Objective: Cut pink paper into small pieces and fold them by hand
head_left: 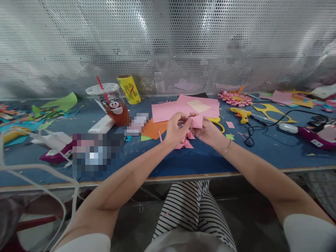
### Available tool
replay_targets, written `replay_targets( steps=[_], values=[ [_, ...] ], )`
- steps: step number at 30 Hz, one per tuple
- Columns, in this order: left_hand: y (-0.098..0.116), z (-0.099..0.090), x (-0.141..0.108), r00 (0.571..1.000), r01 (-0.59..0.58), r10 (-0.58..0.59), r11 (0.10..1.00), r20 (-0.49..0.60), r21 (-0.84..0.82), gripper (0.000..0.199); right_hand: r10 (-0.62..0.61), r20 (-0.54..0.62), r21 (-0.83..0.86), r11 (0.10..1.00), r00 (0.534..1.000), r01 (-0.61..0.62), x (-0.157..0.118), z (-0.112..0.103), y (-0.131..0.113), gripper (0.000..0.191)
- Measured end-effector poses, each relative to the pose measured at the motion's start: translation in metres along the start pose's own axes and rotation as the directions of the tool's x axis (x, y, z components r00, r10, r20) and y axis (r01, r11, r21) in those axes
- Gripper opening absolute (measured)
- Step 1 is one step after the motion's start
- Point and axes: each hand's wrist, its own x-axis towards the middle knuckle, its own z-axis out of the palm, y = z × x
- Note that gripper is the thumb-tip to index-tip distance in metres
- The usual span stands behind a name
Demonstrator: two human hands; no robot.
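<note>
Between both hands is a small piece of pink paper (pixel 197 121), raised over the front half of the table. My left hand (pixel 175 128) pinches its left edge with thumb and forefinger. Behind and under its right side, my right hand (pixel 208 132) grips the same piece, its fingers partly hidden by the paper. Below the hands lie folded pink paper scraps (pixel 186 142). Larger pink sheets (pixel 164 111) lie just beyond, with a cream paper piece (pixel 198 105) on top. An orange sheet (pixel 153 129) is left of my left hand.
A lidded drink cup (pixel 117 108) and a yellow tube (pixel 130 90) stand at the back left. To the right are a yellow glue gun (pixel 243 113), its black cable (pixel 273 122) and a purple tool (pixel 315 137). A perforated metal panel (pixel 183 42) borders the blue table (pixel 178 164).
</note>
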Motion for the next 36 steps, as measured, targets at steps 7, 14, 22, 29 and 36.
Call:
replay_targets(
  steps=[7,14,22,29,36],
  values=[
    [-0.003,0.002,-0.002,0.999,-0.04,0.04,0.999,-0.001,0.016,0.003,-0.011,-0.049,-0.015,1.0,0.999,0.01,0.0,0.0,0.003,0.021],
    [-0.008,0.003,-0.003,0.998,-0.061,0.061,0.997,0.007,0.038,0.01,0.009,-0.047,-0.002,1.0,0.999,-0.01,-0.001,0.004,0.0,0.024],
    [-0.007,0.007,-0.004,0.997,-0.049,0.053,0.995,-0.048,0.084,0.007,-0.058,-0.026,-0.025,0.998,0.998,0.058,0.001,0.001,0.008,0.018],
    [-0.006,0.009,-0.005,0.996,-0.043,0.05,0.995,-0.073,0.085,0.007,-0.095,-0.074,-0.065,0.994,0.993,0.09,0.0,0.004,0.011,0.019],
    [-0.004,0.007,-0.006,0.997,-0.071,0.073,0.996,-0.02,0.056,0.007,-0.137,-0.091,-0.088,0.988,0.986,0.129,0.0,0.005,0.006,0.022]
  ],
)
